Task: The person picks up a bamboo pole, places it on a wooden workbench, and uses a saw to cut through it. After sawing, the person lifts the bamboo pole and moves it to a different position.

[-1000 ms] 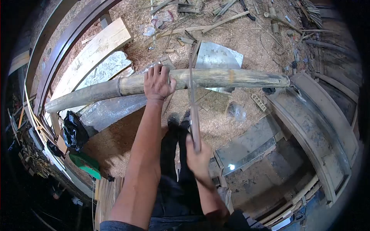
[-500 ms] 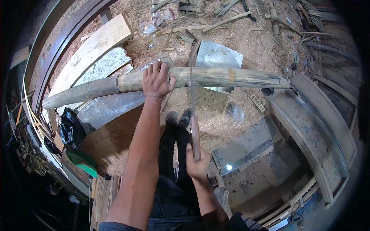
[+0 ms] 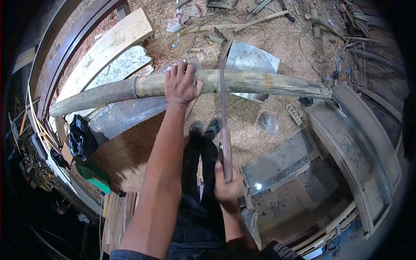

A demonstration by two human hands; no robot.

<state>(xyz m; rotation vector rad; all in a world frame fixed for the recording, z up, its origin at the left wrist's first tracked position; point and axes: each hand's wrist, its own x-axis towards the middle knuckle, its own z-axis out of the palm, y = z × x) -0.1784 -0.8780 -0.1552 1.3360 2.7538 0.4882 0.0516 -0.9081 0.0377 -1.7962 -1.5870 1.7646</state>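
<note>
The right hand (image 3: pixel 227 187) has a closed grip around the wooden handle of a long, narrow saw (image 3: pixel 223 108), whose thin blade runs straight away from the person and crosses the bamboo pole (image 3: pixel 242 82) just right of the other hand. The left hand (image 3: pixel 181 83) lies palm-down on top of the pole, fingers spread over its far side and thumb hooked toward the blade — a pressing hold rather than a full wrap.

The pole is thick, pale tan and weathered, with a darker grey-brown stretch at its left end, a clear node ring left of the hand and an orange-brown band further right. It lies roughly level across the view above the floor (image 3: pixel 143 147), which is covered in sawdust; its right end reaches a curved grey trough (image 3: pixel 364 143).

Beneath it lie a shiny metal sheet (image 3: pixel 249 58) and a pale plank (image 3: pixel 108 47). A black bag (image 3: pixel 80 141) and a green object (image 3: pixel 93 175) sit at lower left.
</note>
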